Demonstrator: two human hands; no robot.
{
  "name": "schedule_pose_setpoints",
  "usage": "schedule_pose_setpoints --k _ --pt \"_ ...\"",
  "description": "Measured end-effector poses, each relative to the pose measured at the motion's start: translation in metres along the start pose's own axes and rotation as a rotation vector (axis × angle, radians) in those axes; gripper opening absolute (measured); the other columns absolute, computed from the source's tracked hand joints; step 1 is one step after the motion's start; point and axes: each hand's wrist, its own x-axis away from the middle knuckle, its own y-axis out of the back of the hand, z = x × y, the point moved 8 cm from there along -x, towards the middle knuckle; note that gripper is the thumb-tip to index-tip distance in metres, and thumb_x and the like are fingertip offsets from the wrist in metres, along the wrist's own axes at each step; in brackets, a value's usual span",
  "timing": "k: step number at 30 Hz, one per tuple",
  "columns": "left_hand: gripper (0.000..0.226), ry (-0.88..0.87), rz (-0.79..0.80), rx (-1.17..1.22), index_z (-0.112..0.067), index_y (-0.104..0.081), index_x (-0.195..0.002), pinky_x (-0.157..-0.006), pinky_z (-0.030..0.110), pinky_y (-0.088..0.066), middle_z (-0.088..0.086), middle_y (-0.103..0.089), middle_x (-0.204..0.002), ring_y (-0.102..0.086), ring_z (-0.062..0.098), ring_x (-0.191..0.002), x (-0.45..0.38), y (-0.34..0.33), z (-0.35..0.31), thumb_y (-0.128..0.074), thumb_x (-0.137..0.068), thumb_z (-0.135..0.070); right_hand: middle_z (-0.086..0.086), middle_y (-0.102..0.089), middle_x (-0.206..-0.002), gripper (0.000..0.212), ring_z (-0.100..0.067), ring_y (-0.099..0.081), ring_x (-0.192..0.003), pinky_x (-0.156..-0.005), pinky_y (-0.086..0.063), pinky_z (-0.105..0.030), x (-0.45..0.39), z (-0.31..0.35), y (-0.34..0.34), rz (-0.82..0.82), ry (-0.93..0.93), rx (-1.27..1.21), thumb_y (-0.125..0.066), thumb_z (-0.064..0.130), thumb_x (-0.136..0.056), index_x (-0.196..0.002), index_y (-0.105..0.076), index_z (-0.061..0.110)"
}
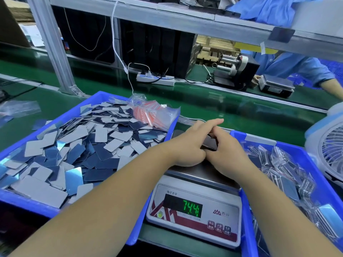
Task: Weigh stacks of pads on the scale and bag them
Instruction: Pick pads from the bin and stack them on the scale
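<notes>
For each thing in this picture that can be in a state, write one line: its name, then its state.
Scale: switched on, green digits lit.
Stack of pads: on the scale's pan, held between both hands.
Left hand: fingers curled on the stack.
Right hand: fingers curled on the stack.
Left bin: heaped with loose pads.
Right bin: holds bagged pads.
Fan: blurred, cannot tell if running.
</notes>
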Motion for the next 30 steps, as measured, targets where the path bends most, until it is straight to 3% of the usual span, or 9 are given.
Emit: schedule_pose_setpoints --k 2,6,9,11,14,18,22,25,30 --pt "0.095 -0.012 0.003 0.017 -0.046 -0.015 -0.154 -0.110 0.037 -0.040 -0.007 -0.033 -0.137 -0.046 0.016 -0.132 0.000 -0.004 -0.004 -0.042 -0.082 0.009 0.054 -0.052 -0.086 0.051 0.027 -0.049 -0.086 -0.067 -0.036 0.001 0.000 -0.001 0.001 -0.015 -0.012 -0.001 -0.068 0.003 -0.077 -0.088 -0.047 0.047" --pt "0.095 -0.032 -0.049 0.019 -0.043 -0.016 -0.155 -0.105 0.028 -0.041 -0.002 -0.036 -0.135 -0.049 0.011 -0.125 -0.001 0.009 -0.007 -0.047 -0.079 0.007 0.030 -0.062 -0.084 0.047 0.012 -0.055 -0.081 -0.062 -0.039 -0.009 -0.001 -0.006 0.011 -0.069 -0.031 -0.020 -0.071 0.008 -0.076 -0.092 -0.051 0.048" --pt "0.080 0.006 -0.102 -0.003 -0.028 -0.029 -0.153 -0.103 0.032 -0.044 -0.001 -0.043 -0.130 -0.050 0.017 -0.120 0.000 0.026 0.000 -0.055 -0.083 0.001 0.029 -0.060 -0.080 0.046 0.009 -0.053 -0.075 -0.060 -0.037 -0.010 -0.001 -0.009 0.013 -0.076 -0.046 -0.035 -0.077 0.015 -0.076 -0.097 -0.053 0.047" --pt "0.068 0.063 -0.075 -0.142 -0.025 -0.038 -0.149 -0.105 0.036 -0.041 0.001 -0.044 -0.128 -0.045 0.021 -0.123 0.000 0.031 0.009 -0.056 -0.087 -0.007 0.024 -0.059 -0.080 0.045 0.010 -0.053 -0.075 -0.062 -0.037 -0.007 -0.001 -0.011 0.007 -0.033 -0.068 -0.020 -0.075 0.013 -0.078 -0.100 -0.052 0.044" --pt "0.056 0.120 0.009 -0.404 -0.028 -0.046 -0.144 -0.105 0.044 -0.035 0.003 -0.045 -0.116 -0.037 0.027 -0.121 0.000 0.025 0.017 -0.055 -0.089 -0.019 0.024 -0.058 -0.096 0.046 0.004 -0.054 -0.086 -0.069 -0.037 -0.008 -0.002 -0.011 -0.001 0.022 -0.090 0.008 -0.067 0.007 -0.077 -0.104 -0.049 0.040" --pt "0.059 0.131 0.023 -0.503 -0.027 -0.037 -0.147 -0.106 0.047 -0.030 0.005 -0.045 -0.130 -0.032 0.027 -0.125 -0.005 0.010 0.013 -0.053 -0.090 -0.024 0.021 -0.057 -0.092 0.046 0.013 -0.052 -0.082 -0.065 -0.037 -0.004 -0.001 -0.015 0.002 -0.007 -0.125 -0.023 -0.062 0.002 -0.075 -0.104 -0.049 0.035" --pt "0.053 0.108 -0.084 -0.427 -0.023 -0.039 -0.138 -0.104 0.047 -0.032 0.004 -0.044 -0.136 -0.034 0.027 -0.127 -0.006 0.013 0.003 -0.050 -0.087 -0.017 0.013 -0.067 -0.084 0.050 -0.001 -0.058 -0.075 -0.060 -0.041 -0.010 0.000 -0.015 0.006 -0.036 -0.118 -0.132 -0.064 0.000 -0.075 -0.105 -0.048 0.035" --pt "0.056 0.124 -0.081 -0.370 -0.023 -0.038 -0.139 -0.107 0.050 -0.031 0.004 -0.043 -0.136 -0.034 0.027 -0.128 -0.005 0.015 0.001 -0.050 -0.085 -0.012 0.017 -0.069 -0.084 0.049 0.002 -0.057 -0.073 -0.060 -0.041 -0.010 -0.001 -0.013 0.004 -0.026 -0.105 -0.132 -0.068 0.004 -0.075 -0.103 -0.047 0.038" --pt "0.064 0.187 -0.024 -0.513 -0.023 -0.028 -0.145 -0.101 0.044 -0.033 0.007 -0.040 -0.137 -0.034 0.029 -0.125 -0.003 0.003 0.006 -0.049 -0.086 -0.012 0.020 -0.064 -0.096 0.049 0.012 -0.056 -0.090 -0.070 -0.039 -0.003 -0.003 -0.014 -0.001 -0.013 -0.108 -0.090 -0.072 0.006 -0.076 -0.108 -0.051 0.035"
